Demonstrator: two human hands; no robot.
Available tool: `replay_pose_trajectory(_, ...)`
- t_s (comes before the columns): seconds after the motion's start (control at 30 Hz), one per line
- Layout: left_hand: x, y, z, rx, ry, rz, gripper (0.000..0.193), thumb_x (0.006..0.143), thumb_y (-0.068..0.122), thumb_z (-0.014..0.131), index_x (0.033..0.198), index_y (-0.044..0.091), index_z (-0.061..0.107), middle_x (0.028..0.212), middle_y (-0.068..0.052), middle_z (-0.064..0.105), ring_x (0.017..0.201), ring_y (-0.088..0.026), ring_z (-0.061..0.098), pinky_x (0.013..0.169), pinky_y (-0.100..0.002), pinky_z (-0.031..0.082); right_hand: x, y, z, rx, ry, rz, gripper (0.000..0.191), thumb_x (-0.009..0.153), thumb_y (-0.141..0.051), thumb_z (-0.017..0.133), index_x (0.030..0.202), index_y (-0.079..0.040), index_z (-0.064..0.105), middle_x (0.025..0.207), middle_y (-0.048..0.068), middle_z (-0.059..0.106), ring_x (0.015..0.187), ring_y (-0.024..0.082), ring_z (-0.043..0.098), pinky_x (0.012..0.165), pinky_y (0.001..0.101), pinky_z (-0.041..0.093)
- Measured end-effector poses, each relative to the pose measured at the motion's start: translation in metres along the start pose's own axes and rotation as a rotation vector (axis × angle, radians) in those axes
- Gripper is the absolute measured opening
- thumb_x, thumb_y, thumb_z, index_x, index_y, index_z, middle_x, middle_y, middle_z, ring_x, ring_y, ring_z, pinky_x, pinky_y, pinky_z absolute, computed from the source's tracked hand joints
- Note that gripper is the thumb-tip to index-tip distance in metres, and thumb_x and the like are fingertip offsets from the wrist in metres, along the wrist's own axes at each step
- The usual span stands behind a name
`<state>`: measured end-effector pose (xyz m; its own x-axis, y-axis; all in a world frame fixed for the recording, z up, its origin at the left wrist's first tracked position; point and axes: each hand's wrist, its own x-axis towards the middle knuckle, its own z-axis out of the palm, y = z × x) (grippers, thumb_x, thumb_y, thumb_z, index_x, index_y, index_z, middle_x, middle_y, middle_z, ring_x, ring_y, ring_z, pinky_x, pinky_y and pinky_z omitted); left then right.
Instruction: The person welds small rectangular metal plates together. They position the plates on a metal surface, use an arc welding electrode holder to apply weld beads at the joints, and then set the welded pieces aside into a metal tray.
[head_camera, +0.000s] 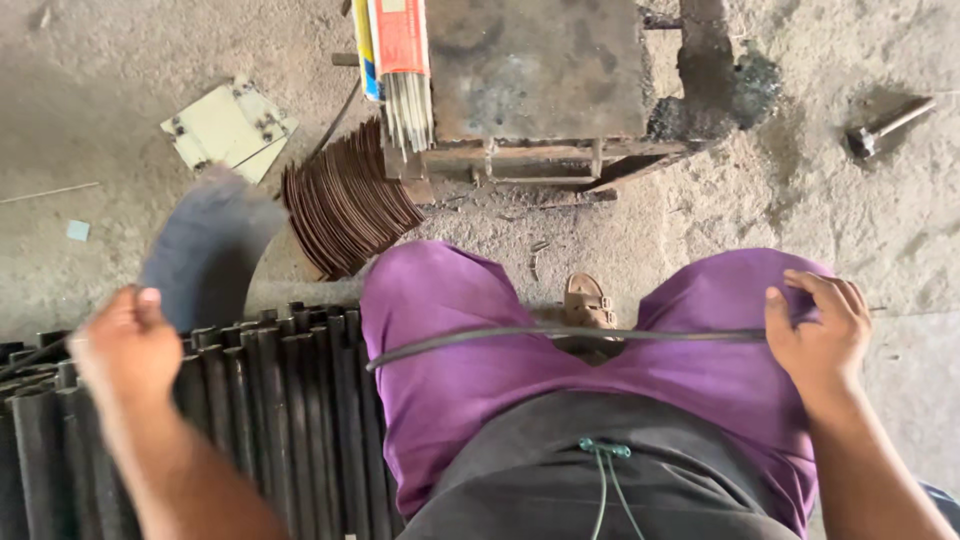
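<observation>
Pipes (250, 420), dark and packed side by side, fill the floor at the person's left, with a fan of thin rusty curved plates (345, 205) stacked beyond them. Above the pipes the left hand (125, 345) is clamped on a blurred curved metal plate (205, 250). Smaller still, the right hand (820, 335) pinches a thin black rod (560, 335) lying across the purple-clad knees.

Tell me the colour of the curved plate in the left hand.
Dark grey curved plate, motion-blurred; head view.
</observation>
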<state>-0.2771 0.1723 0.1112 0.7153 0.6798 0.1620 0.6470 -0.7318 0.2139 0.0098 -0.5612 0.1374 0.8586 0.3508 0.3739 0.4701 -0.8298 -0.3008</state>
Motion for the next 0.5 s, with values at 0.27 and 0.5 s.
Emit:
replay_pose_trajectory(0.27, 0.038, 0.189, -0.181, -0.276, 0.087, 0.49, 0.012, 0.106, 0.009, 0.068, 0.116, 0.003, 0.071, 0.092, -0.016, 0.07, 0.072, -0.03, 0.064, 0.064, -0.038, 0.047, 0.004, -0.011, 0.013, 0.182, 0.126, 0.013, 0.016, 0.098, -0.009, 0.08, 0.11, -0.001, 0.073, 0.103, 0.012, 0.072, 0.094, 0.023, 0.069, 0.089, 0.0326, 0.055)
replay_pose_trajectory(0.5, 0.102, 0.37, -0.101, -0.508, 0.162, 0.888, 0.026, 0.097, 0.002, 0.062, 0.119, 0.012, 0.071, 0.104, -0.007, 0.079, 0.092, -0.026, 0.077, 0.073, -0.039, 0.06, 0.013, -0.02, 0.022, 0.325, 0.186, 0.04, 0.014, 0.096, -0.004, 0.078, 0.108, 0.001, 0.072, 0.099, 0.012, 0.071, 0.085, 0.021, 0.069, 0.08, 0.0294, 0.056)
